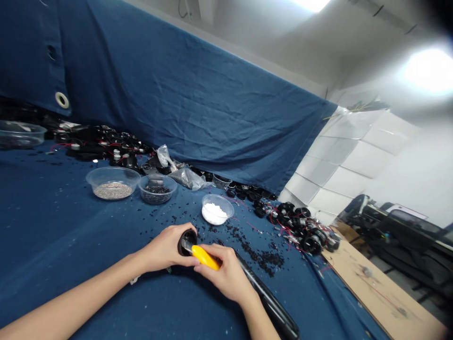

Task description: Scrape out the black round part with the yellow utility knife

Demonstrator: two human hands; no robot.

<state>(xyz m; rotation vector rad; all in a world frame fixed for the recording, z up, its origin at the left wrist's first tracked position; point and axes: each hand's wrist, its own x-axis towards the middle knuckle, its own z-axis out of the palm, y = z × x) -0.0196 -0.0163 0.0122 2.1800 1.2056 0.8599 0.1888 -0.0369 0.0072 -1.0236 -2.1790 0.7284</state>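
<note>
My left hand [166, 248] is closed around a round, hollow black part [185, 242], its open end facing me. My right hand [226, 271] grips a yellow-handled tool [204, 257]. The tool's pale metal end points into the opening; its tip is hidden inside, so its exact kind is unclear. Beneath my right hand and wrist runs a long, shiny black tube [272, 304], slanting toward the lower right. Whether it joins the hollow part is hidden by my hand. A clear bowl of white pieces [215, 215] stands just beyond my hands.
Clear bowls with light brown bits [113, 190] and small black parts [155, 194] stand left of centre. Loose black pieces [267, 259] are scattered on the blue cloth [88, 226]. Piles of black parts with red wires [306, 229] lie right and back. A blue curtain [198, 99] hangs behind.
</note>
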